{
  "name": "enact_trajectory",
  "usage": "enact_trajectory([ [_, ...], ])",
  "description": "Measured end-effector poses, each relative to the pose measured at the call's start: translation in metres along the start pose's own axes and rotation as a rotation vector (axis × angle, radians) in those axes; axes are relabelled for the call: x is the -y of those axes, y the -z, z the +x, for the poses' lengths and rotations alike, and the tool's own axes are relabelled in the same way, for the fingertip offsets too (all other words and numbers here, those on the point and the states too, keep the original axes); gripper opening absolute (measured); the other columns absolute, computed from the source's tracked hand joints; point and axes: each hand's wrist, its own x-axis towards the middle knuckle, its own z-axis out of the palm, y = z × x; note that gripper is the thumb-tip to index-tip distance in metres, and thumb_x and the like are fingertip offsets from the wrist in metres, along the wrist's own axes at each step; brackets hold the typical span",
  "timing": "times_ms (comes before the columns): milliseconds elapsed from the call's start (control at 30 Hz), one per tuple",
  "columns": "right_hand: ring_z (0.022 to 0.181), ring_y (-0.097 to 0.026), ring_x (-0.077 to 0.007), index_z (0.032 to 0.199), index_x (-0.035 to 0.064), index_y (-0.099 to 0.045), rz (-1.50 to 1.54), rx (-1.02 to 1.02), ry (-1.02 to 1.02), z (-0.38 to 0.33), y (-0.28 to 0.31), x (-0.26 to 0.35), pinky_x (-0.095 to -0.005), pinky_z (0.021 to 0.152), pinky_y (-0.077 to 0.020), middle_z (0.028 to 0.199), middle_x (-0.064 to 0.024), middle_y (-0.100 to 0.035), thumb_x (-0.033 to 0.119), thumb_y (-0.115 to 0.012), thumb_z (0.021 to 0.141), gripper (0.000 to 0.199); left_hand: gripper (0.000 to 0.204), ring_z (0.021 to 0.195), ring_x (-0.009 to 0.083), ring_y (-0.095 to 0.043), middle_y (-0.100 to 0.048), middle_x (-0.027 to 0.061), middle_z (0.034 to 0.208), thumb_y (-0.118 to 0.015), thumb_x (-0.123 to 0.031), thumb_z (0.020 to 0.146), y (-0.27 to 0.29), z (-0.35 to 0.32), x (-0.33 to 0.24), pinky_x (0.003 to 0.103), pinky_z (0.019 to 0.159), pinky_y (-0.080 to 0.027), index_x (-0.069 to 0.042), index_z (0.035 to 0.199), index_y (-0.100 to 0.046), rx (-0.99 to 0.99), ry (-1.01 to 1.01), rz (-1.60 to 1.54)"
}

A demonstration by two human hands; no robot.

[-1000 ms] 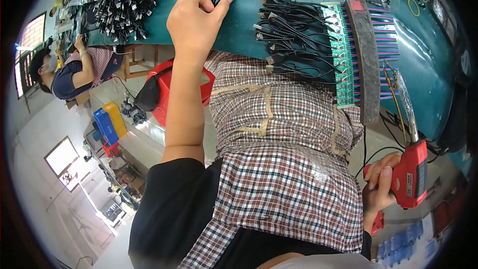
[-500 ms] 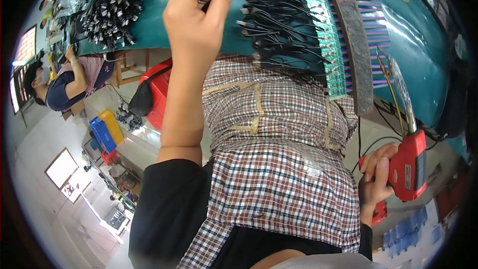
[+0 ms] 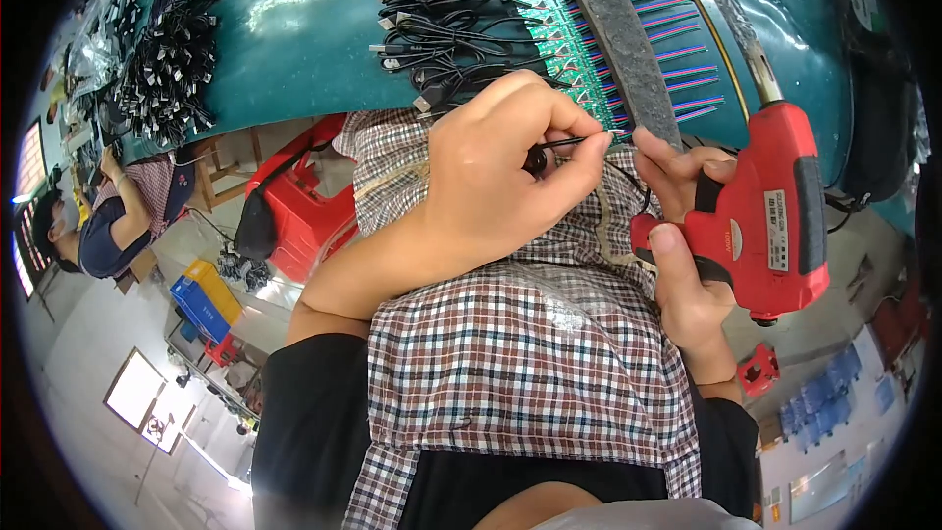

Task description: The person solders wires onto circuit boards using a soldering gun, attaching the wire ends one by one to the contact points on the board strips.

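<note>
Head cam looking down: left hand (image 3: 500, 172) is pinched shut on a thin black cable (image 3: 564, 144), thumb + fingertips holding it right by its end, just below the edge of the teal workbench (image 3: 294, 29). Right hand (image 3: 687, 255) is wrapped around the grip of a red glue gun (image 3: 775, 201), index finger resting on the trigger area, nozzle pointing up over the bench. Cable tip sits just beside the right hand's fingertips, so both hands are close together, nearly touching, over a plaid apron (image 3: 510, 353) on the lap. On the bench right above the hands there's a row of small green boards w/ coloured wires (image 3: 589, 29) held under a grey strip (image 3: 613, 29), plus a loose pile of black cables (image 3: 451, 25) to its left. More bundled black cables (image 3: 167, 69) further left on the bench. Another person (image 3: 108, 226) sits at far left, and a red stool (image 3: 304, 206) stands below the bench edge.
</note>
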Motion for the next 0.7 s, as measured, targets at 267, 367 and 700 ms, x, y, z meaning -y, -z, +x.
enact_trajectory([
  [267,0.136,-0.044,-0.0449,0.137,0.0042,-0.032,0.028,0.055,-0.030,0.000,0.004,-0.001,-0.0530,0.114,-0.0374,0.131,-0.0134,-0.043,0.002,-0.059,0.091,0.053,0.013,0.062,0.0100,-0.056,-0.064,0.0034,0.073,-0.080,0.001,0.075,-0.005,0.000,0.001,0.023,0.053,-0.042,-0.002,0.080,-0.068,-0.014,-0.041,0.036],
  [367,0.135,-0.046,-0.0457,0.136,0.0040,-0.032,0.029,0.043,-0.046,-0.002,0.004,-0.002,-0.0532,0.113,-0.0382,0.130,-0.0140,-0.042,0.003,-0.060,0.091,0.053,0.014,0.059,0.0102,-0.056,-0.064,0.0036,0.072,-0.080,0.001,0.075,-0.006,0.000,0.003,0.023,0.051,-0.042,-0.002,0.080,-0.067,-0.026,-0.064,0.054],
  [700,0.078,-0.061,-0.0193,0.130,0.0025,-0.041,-0.229,0.003,-0.056,-0.027,0.031,0.008,-0.0425,0.088,-0.0519,0.093,-0.0093,-0.055,0.008,-0.061,0.091,0.044,0.019,0.051,0.0128,-0.057,-0.057,0.0010,0.069,-0.079,-0.006,0.075,-0.011,-0.004,0.024,0.026,0.044,-0.043,-0.008,0.077,-0.060,-0.094,-0.172,0.259],
])
